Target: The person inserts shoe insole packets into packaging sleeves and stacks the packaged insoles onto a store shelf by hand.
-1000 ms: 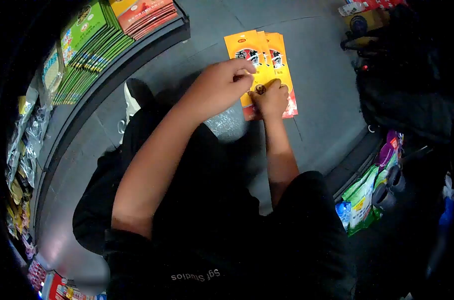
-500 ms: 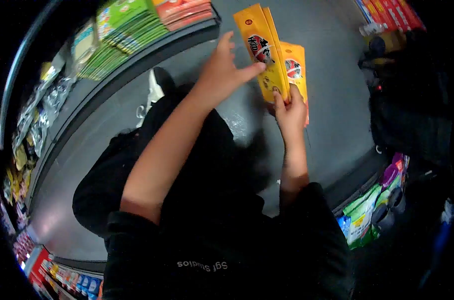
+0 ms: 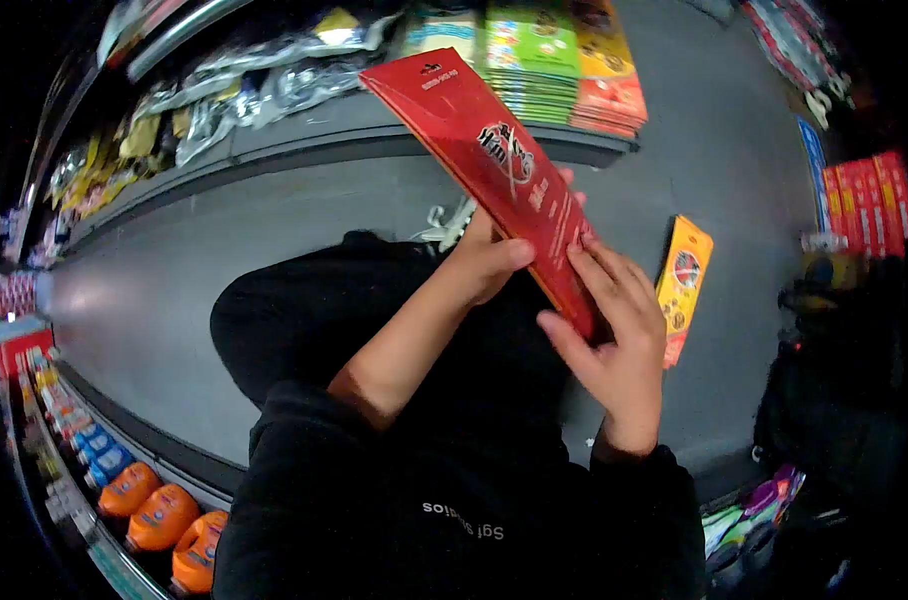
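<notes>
A red flat packet (image 3: 479, 130) with a white and black emblem is held tilted over my lap, and a thin yellow-orange edge shows along its left side. My left hand (image 3: 494, 260) grips the packet's left edge, thumb in front and fingers behind it. On its lower right part my right hand (image 3: 619, 335) is pressed, fingers across the red face and thumb near the bottom end. A yellow packet (image 3: 685, 285) with an orange-red lower end lies on the grey floor (image 3: 739, 330), right of my right hand.
Green packets (image 3: 532, 45) and orange-red packets (image 3: 609, 90) are stacked on a low shelf (image 3: 344, 145) ahead. Silver bags (image 3: 274, 90) lie further left. Orange bottles (image 3: 164, 515) stand at lower left. Red boxes (image 3: 869, 205) and a dark bag (image 3: 824, 390) are at the right.
The held packets have turned from yellow face to red face and moved toward my lap. My left hand has closed on them. The view has swung left, bringing more shelf into sight.
</notes>
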The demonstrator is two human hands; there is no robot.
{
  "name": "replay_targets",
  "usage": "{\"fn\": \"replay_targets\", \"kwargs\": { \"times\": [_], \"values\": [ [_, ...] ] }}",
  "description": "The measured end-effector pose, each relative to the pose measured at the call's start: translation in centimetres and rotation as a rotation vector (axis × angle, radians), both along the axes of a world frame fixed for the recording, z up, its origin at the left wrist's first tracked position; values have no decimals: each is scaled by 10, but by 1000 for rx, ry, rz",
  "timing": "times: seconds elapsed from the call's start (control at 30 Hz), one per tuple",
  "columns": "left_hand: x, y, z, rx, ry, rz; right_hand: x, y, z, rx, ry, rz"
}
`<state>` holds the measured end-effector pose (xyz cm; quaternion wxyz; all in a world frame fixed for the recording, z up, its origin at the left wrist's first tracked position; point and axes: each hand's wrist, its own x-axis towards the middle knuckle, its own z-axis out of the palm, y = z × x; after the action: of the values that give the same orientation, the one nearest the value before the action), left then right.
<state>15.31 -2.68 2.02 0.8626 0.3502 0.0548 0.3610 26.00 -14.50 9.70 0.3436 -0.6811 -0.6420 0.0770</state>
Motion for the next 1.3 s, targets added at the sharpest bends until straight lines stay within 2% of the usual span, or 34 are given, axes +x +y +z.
{"fn": "replay_targets", "kwargs": {
  "times": [0.1, 0.2, 0.23, 0.3, 0.43, 0.47, 0.5, 0.57, 0.63, 0.73, 0.8, 0.83, 0.9, 1.03, 1.13, 1.23, 1.3],
  "values": [
    [-36, 8, -1, -68, -159, -32, -18, 10, 0, -19, 4, 123],
    [-74, 11, -3, -33, -109, 9, -45, 17, 1, -243, 150, 140],
    [-85, 12, -5, -11, -99, -6, -52, 20, -4, -250, 139, 161],
    [-105, 12, -10, -15, -109, 32, -65, 26, -12, -284, 298, 193],
    [-140, 7, -23, -113, -117, 12, -95, 36, 0, -545, 422, 95],
    [-146, 5, -25, -91, -112, 4, -100, 37, -3, -530, 475, 159],
    [-144, 6, -28, -80, -100, -7, -99, 43, -6, -552, 469, 167],
    [-152, 2, -27, -76, -63, 41, -115, 47, -10, -411, 129, 316],
    [-155, 0, -25, -162, -66, 67, -124, 49, -10, -442, 79, 312],
    [-155, 6, -31, -156, -127, 77, -121, 52, -15, -523, 171, 296],
    [-154, 9, -31, -178, -229, 41, -112, 52, -26, -397, 599, 448],
    [-155, 9, -35, -177, -236, 43, -113, 51, -20, -421, 790, 448],
    [-155, 10, -43, -221, -242, -68, -110, 49, -23, -416, 1012, 455],
    [-153, 10, -58, -262, -202, -75, -106, 47, -24, -416, 1000, 445],
    [-154, 9, -51, -262, -171, -62, -104, 47, -32, -411, 995, 448],
    [-149, 5, -38, -149, -44, 69, -106, 47, -42, -407, 740, 399],
    [-147, 0, -31, -173, -5, 51, -113, 47, -32, -489, 301, 318]
  ]
}}
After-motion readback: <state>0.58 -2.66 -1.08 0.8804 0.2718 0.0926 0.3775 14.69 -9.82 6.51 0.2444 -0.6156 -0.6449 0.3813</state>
